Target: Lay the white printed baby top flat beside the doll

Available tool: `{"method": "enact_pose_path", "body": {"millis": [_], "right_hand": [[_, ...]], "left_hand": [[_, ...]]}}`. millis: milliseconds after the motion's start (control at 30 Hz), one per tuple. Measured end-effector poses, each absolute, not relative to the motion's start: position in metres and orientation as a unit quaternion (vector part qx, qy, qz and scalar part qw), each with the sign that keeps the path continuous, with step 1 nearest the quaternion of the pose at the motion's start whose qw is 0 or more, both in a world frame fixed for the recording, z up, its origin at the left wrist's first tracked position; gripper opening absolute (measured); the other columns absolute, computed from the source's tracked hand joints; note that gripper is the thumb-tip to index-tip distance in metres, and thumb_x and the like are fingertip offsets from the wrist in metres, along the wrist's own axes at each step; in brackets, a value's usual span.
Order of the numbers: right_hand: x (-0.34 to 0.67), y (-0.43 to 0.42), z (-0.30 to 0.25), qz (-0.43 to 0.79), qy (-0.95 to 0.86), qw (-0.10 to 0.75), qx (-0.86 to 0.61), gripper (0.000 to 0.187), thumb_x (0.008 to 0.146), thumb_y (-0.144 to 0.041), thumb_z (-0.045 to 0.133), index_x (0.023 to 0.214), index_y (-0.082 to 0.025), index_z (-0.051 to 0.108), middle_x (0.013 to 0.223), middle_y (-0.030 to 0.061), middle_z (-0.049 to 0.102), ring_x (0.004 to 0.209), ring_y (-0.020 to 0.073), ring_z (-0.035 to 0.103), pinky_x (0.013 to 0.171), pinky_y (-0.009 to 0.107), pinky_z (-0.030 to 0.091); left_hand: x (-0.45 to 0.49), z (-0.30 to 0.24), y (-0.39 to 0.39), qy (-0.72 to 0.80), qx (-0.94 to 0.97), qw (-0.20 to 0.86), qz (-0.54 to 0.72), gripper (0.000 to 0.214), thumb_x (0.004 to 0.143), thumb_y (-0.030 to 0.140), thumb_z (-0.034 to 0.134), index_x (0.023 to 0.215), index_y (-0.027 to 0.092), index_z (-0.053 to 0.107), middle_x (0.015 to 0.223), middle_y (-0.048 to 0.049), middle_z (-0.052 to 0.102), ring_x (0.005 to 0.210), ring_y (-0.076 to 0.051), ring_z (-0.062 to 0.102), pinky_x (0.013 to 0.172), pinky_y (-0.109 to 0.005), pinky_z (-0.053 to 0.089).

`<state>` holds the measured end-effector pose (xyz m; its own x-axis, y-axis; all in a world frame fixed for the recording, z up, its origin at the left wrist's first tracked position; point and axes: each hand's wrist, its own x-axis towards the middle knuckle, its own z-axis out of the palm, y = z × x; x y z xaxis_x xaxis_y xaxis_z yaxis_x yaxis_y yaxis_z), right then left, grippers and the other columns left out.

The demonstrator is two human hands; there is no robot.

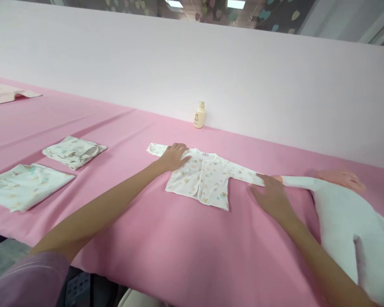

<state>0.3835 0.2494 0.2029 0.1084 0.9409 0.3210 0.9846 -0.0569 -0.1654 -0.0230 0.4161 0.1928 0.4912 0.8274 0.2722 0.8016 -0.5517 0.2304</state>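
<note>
A small white baby shirt (205, 177) with a yellow and green print lies spread flat on the pink table cover (166, 247), sleeves stretched out to both sides. My left hand (173, 157) rests flat on the shirt's left shoulder and sleeve, fingers stretched out. My right hand (272, 196) lies flat at the end of the right sleeve, fingers spread, holding nothing. Right beside that hand lies a baby doll (342, 213) in a white suit, on its back, one arm reaching toward the shirt's cuff.
Two folded printed baby garments lie at the left: one (74, 151) farther back, one (24, 185) nearer the table's front edge. A cream pump bottle (200, 115) stands against the white back wall. A pale pink cloth (4, 93) lies at the far left.
</note>
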Motion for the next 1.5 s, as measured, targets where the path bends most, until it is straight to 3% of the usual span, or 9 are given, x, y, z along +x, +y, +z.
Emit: {"method": "enact_pose_path", "body": {"millis": [133, 233, 400, 600, 867, 1000, 1133, 1333, 1500], "right_hand": [[0.344, 0.257, 0.19, 0.01, -0.693, 0.118, -0.711, 0.068, 0.107, -0.055, 0.038, 0.164, -0.018, 0.043, 0.17, 0.0152, 0.044, 0.159, 0.0358, 0.037, 0.126, 0.056, 0.037], [0.333, 0.244, 0.188, -0.017, -0.697, 0.105, -0.709, 0.065, 0.108, -0.048, 0.036, 0.163, -0.012, 0.043, 0.169, 0.0188, 0.043, 0.159, 0.0386, 0.035, 0.128, 0.061, 0.031], [0.286, 0.2, 0.202, -0.028, -0.773, 0.227, -0.592, 0.045, 0.109, -0.048, 0.044, 0.145, -0.024, 0.056, 0.148, 0.0134, 0.064, 0.141, 0.0337, 0.056, 0.118, 0.055, 0.043], [0.231, 0.236, 0.213, 0.105, -0.78, 0.26, -0.56, 0.027, 0.107, -0.046, 0.053, 0.122, -0.026, 0.063, 0.122, 0.0076, 0.072, 0.114, 0.0278, 0.065, 0.102, 0.045, 0.05], [0.21, 0.385, 0.225, 0.151, -0.73, 0.152, -0.649, 0.031, 0.1, -0.042, 0.065, 0.12, -0.019, 0.062, 0.122, 0.0131, 0.071, 0.121, 0.0283, 0.061, 0.099, 0.037, 0.047], [0.204, 0.423, 0.233, 0.208, -0.708, 0.095, -0.668, 0.028, 0.087, -0.043, 0.082, 0.096, -0.02, 0.067, 0.098, 0.0101, 0.074, 0.113, 0.0322, 0.064, 0.091, 0.036, 0.049], [0.2, 0.452, 0.253, 0.304, -0.674, 0.071, -0.67, 0.033, 0.078, -0.038, 0.092, 0.075, -0.019, 0.065, 0.083, 0.0066, 0.07, 0.089, 0.0257, 0.067, 0.082, 0.034, 0.051], [0.16, 0.48, 0.269, 0.447, -0.605, 0.15, -0.642, 0.022, 0.098, -0.034, 0.076, 0.088, -0.02, 0.063, 0.069, -0.0016, 0.056, 0.059, 0.0105, 0.049, 0.06, 0.025, 0.05], [0.12, 0.479, 0.25, 0.444, -0.581, 0.242, -0.637, 0.018, 0.104, -0.037, 0.063, 0.102, -0.02, 0.056, 0.084, 0.0043, 0.066, 0.072, 0.0147, 0.06, 0.067, 0.028, 0.055]], "left_hand": [[-0.002, 0.179, 0.398, 0.518, 0.838, 0.072, 0.153, 0.07, 0.107, 0.061, 0.036, 0.165, 0.021, 0.038, 0.175, -0.0157, 0.032, 0.161, -0.039, 0.027, 0.128, -0.059, 0.028], [-0.011, 0.186, 0.377, 0.518, 0.822, 0.048, 0.23, 0.065, 0.109, 0.055, 0.036, 0.163, 0.019, 0.038, 0.173, -0.0176, 0.035, 0.159, -0.038, 0.03, 0.126, -0.06, 0.03], [-0.027, 0.208, 0.316, 0.37, 0.895, 0.09, 0.232, 0.047, 0.104, 0.062, 0.05, 0.13, 0.024, 0.061, 0.134, -0.0099, 0.066, 0.122, -0.029, 0.06, 0.108, -0.048, 0.046], [-0.02, 0.201, 0.282, 0.349, 0.922, 0.076, 0.15, 0.03, 0.098, 0.05, 0.063, 0.108, 0.022, 0.058, 0.107, -0.0068, 0.069, 0.104, -0.027, 0.065, 0.096, -0.044, 0.045], [-0.02, 0.202, 0.287, 0.392, 0.876, 0.184, 0.211, 0.02, 0.11, 0.035, 0.036, 0.098, 0.025, 0.049, 0.084, -0.0014, 0.066, 0.077, -0.022, 0.063, 0.084, -0.04, 0.047], [-0.037, 0.208, 0.287, 0.491, 0.748, 0.325, 0.304, 0.021, 0.11, 0.044, 0.037, 0.1, 0.027, 0.045, 0.074, 0.0027, 0.063, 0.063, -0.019, 0.06, 0.064, -0.033, 0.044], [-0.064, 0.218, 0.29, 0.552, 0.663, 0.374, 0.34, 0.029, 0.109, 0.053, 0.038, 0.101, 0.027, 0.047, 0.074, 0.0025, 0.068, 0.067, -0.019, 0.063, 0.064, -0.031, 0.046], [-0.11, 0.224, 0.298, 0.629, 0.629, 0.326, 0.321, 0.032, 0.106, 0.057, 0.04, 0.107, 0.028, 0.054, 0.088, 0.0015, 0.076, 0.076, -0.02, 0.067, 0.065, -0.03, 0.047], [-0.14, 0.21, 0.297, 0.665, 0.674, 0.227, 0.23, 0.031, 0.103, 0.055, 0.042, 0.095, 0.027, 0.053, 0.078, 0.0024, 0.073, 0.07, -0.023, 0.067, 0.079, -0.039, 0.051]]}}
